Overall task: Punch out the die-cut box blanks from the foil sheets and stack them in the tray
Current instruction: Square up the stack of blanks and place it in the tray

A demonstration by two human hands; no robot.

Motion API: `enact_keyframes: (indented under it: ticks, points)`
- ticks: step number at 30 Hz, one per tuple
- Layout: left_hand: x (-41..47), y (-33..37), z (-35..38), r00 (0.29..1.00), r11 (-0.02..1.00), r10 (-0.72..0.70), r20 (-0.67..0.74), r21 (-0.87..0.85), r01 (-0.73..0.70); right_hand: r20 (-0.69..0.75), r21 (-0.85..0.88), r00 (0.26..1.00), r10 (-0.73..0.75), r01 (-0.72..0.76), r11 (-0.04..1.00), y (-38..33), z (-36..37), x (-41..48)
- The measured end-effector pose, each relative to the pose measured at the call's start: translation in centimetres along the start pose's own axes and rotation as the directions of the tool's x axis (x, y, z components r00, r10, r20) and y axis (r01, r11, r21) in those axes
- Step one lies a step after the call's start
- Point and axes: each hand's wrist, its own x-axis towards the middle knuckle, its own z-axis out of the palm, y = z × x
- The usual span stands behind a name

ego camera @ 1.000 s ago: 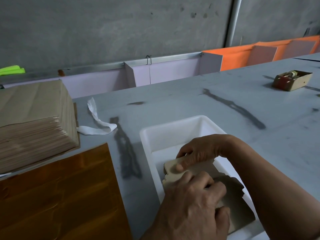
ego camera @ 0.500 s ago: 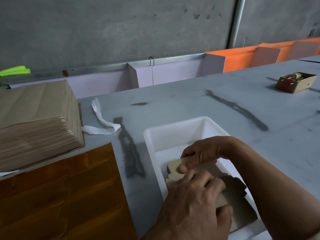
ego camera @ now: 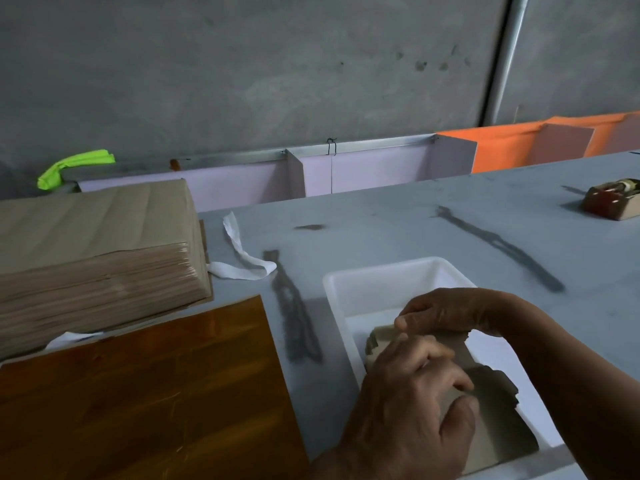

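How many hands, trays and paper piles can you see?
Hands: 2, the left hand and right hand, both gripping the box blanks
White tray: 1
Piles of box blanks: 1
Big brown paper stack: 1
Total: 5

Two hands were counted: one left hand (ego camera: pixel 408 403) and one right hand (ego camera: pixel 446 310). One white tray (ego camera: pixel 381 271) was seen, with one pile of blanks (ego camera: pixel 491 386) in it; its pieces could not be counted. One tall stack of brown sheets (ego camera: pixel 93 251), one orange foil sheet (ego camera: pixel 138 393), one white strip (ego camera: pixel 239 258) and one small cardboard box (ego camera: pixel 613 204) were noted.
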Motion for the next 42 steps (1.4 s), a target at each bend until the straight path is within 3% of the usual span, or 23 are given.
enact_keyframes:
  ticks: [8, 13, 18, 24, 30, 36, 39, 42]
  points:
    - [-1.6, -1.6, -2.1, 0.982, 0.997, 0.076, -0.173, 0.023, -0.073, -0.078, -0.106, 0.996, 0.05, -0.058, 0.993, -0.8, -0.2, -0.8]
    - [-3.7, -3.9, -4.5, 0.991, 0.995, -0.067, -0.119, 0.062, 0.075, -0.083, -0.266, 0.995, 0.062, -0.082, 0.961, -2.1, -0.5, -1.3]
    - [-6.4, -6.7, -7.3, 0.96, 0.958, -0.26, -0.108, 0.094, 0.27, -0.037, -0.289, 0.998, 0.06, -0.068, 0.955, -2.6, -0.1, -1.9]
    - [-8.7, -8.6, -8.6, 0.949, 0.926, -0.309, -0.063, 0.207, 0.315, -0.029, -0.343, 0.998, 0.063, -0.069, 0.937, -2.9, 0.6, -2.0]
    - [-8.9, -9.4, -8.7, 0.903, 0.88, -0.426, -0.057, 0.208, 0.428, -0.02, -0.32, 0.998, 0.058, -0.062, 0.945, -2.8, 0.7, -2.1]
    - [-4.3, -7.2, -6.6, 0.955, 0.944, -0.28, -0.093, 0.155, 0.292, -0.108, -0.156, 0.993, 0.055, -0.071, 0.985, -1.1, 0.2, -1.9]
    - [-1.5, -5.8, -5.5, 0.979, 0.965, -0.201, -0.035, 0.166, 0.204, -0.157, -0.045, 0.985, 0.066, -0.074, 0.996, 0.0, -0.1, -1.9]
    - [0.4, -5.6, -4.2, 0.984, 0.956, -0.172, 0.053, 0.251, 0.153, -0.15, -0.049, 0.987, 0.053, -0.062, 0.997, 0.8, 0.0, -1.5]
